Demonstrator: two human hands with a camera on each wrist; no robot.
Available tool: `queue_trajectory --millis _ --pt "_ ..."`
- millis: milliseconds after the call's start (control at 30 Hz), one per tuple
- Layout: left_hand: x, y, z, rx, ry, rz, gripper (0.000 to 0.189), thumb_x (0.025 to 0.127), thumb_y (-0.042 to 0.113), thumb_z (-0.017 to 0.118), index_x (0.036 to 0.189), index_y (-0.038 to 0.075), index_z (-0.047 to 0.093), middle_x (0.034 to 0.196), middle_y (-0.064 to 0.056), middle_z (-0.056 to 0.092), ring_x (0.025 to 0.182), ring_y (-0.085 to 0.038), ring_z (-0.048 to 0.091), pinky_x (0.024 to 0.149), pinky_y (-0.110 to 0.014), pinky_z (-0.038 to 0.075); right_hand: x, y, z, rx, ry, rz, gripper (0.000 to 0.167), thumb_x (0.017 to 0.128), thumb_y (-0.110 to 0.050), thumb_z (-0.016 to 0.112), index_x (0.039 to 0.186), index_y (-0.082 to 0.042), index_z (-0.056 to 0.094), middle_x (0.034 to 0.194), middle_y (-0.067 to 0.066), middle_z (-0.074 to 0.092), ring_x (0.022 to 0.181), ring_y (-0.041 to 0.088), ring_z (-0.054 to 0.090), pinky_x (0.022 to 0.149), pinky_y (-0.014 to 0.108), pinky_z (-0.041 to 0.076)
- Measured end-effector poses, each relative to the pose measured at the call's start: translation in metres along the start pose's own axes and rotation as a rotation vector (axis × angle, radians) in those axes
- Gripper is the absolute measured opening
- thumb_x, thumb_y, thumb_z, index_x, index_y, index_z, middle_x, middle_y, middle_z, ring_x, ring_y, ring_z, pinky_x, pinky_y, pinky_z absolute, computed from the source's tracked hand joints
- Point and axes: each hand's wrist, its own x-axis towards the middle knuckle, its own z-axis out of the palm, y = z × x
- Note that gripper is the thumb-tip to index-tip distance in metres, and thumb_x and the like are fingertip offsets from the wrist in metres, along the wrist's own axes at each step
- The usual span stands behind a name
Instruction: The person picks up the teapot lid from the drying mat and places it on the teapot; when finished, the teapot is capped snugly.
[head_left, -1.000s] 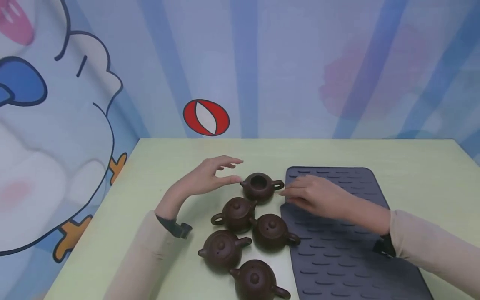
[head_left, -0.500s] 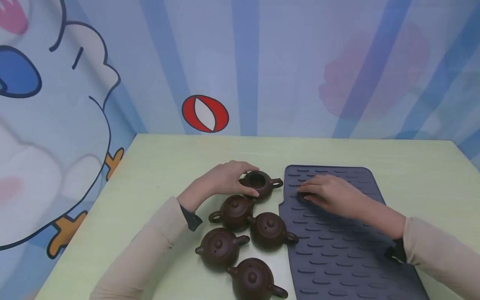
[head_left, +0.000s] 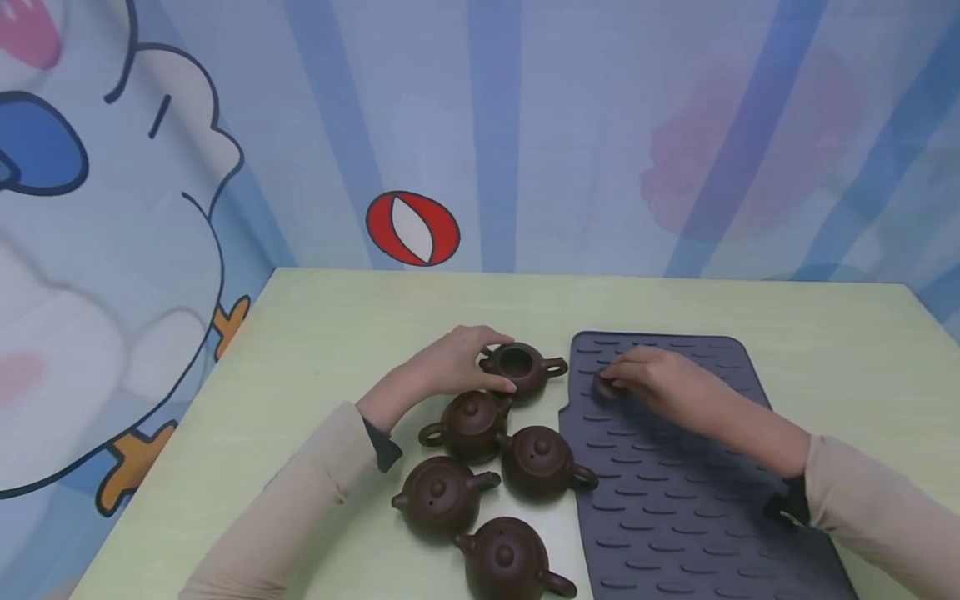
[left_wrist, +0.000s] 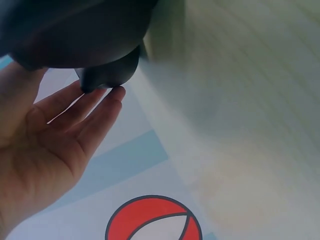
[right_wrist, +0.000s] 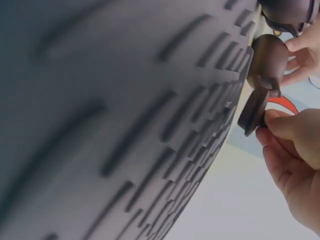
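In the head view a lidless dark brown teapot [head_left: 517,364] stands at the back of the group, its round mouth uncovered and its handle pointing right. My left hand [head_left: 459,362] grips it from the spout side, thumb on the near wall and fingers on the far one. Over the grey mat, my right hand [head_left: 663,382] pinches a small round teapot lid [head_left: 606,387] by its knob. The right wrist view shows that lid [right_wrist: 254,111] tilted on edge between thumb and fingertips, apart from the mat. Dark teapot bodies hide part of the left hand [left_wrist: 45,135] in its wrist view.
Nearer me, several lidded teapots sit close together: one [head_left: 472,425] right beside the lidless pot, others [head_left: 542,461], [head_left: 441,497] and the nearest teapot [head_left: 508,557] in front. A ridged grey mat [head_left: 675,517] covers the table's right part. A painted wall [head_left: 585,167] rises behind.
My left hand has moved right and taken hold of the lidless teapot. The right hand has shifted right from beside the pot's handle to over the mat, where the lid now shows.
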Motion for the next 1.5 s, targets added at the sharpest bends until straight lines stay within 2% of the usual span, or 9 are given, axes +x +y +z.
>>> queue_trajectory --millis 300,467,667,867,1100,1300,1500 --pt "0.004 -0.001 0.001 -0.036 0.019 0.012 0.066 0.076 0.036 0.077 0.131 0.009 0.053 0.128 -0.008 0.056 0.118 -0.023 0.052 0.095 -0.035 0.046 0.017 0.001 -0.005 0.061 0.079 -0.055 0.030 0.079 0.004 0.069 0.107 -0.005 0.066 0.102 0.006 0.065 0.092 0.019 0.062 0.073 0.030 0.053" --pt "0.007 -0.002 0.004 -0.038 0.020 0.022 0.063 0.077 0.037 0.076 0.130 0.010 0.055 0.127 -0.007 0.056 0.116 -0.023 0.054 0.092 -0.034 0.048 0.031 -0.004 -0.006 0.062 0.139 -0.108 0.030 0.077 0.004 0.070 0.106 -0.005 0.066 0.100 0.005 0.064 0.088 0.018 0.062 0.068 0.029 0.053" --pt "0.011 -0.001 0.007 -0.040 0.020 0.030 0.063 0.077 0.037 0.076 0.129 0.010 0.055 0.126 -0.006 0.057 0.114 -0.022 0.055 0.090 -0.033 0.048 0.044 -0.009 -0.002 0.064 0.182 -0.134 0.028 0.078 0.003 0.070 0.105 -0.003 0.067 0.099 0.007 0.065 0.089 0.020 0.063 0.072 0.030 0.054" --pt "0.016 0.002 0.007 -0.024 0.013 0.047 0.064 0.077 0.038 0.075 0.130 0.010 0.054 0.127 -0.007 0.056 0.111 -0.020 0.056 0.088 -0.032 0.049 0.052 -0.013 0.001 0.085 0.179 -0.115 0.029 0.078 0.003 0.070 0.105 -0.004 0.067 0.101 0.008 0.064 0.093 0.022 0.062 0.075 0.031 0.053" --pt "0.017 0.004 0.006 -0.022 0.006 0.059 0.064 0.077 0.036 0.076 0.130 0.008 0.054 0.126 -0.007 0.057 0.113 -0.020 0.054 0.090 -0.032 0.048 0.066 -0.018 0.005 0.071 0.163 -0.141 0.027 0.079 0.000 0.070 0.106 -0.004 0.067 0.102 0.008 0.064 0.095 0.021 0.062 0.077 0.029 0.053" --pt "0.020 0.006 0.007 -0.009 0.004 0.087 0.064 0.077 0.036 0.076 0.130 0.008 0.053 0.124 -0.007 0.058 0.111 -0.018 0.055 0.090 -0.030 0.048 0.077 -0.021 0.008 0.007 0.145 -0.173 0.022 0.081 -0.001 0.070 0.103 -0.004 0.070 0.099 0.007 0.067 0.092 0.020 0.063 0.076 0.030 0.053" --pt "0.022 0.007 0.008 -0.008 -0.002 0.097 0.064 0.078 0.036 0.075 0.130 0.008 0.053 0.123 -0.006 0.058 0.107 -0.017 0.055 0.086 -0.030 0.047 0.078 -0.022 0.013 -0.118 0.127 -0.174 0.026 0.076 0.000 0.074 0.101 -0.008 0.072 0.099 0.004 0.069 0.092 0.019 0.062 0.076 0.032 0.052"
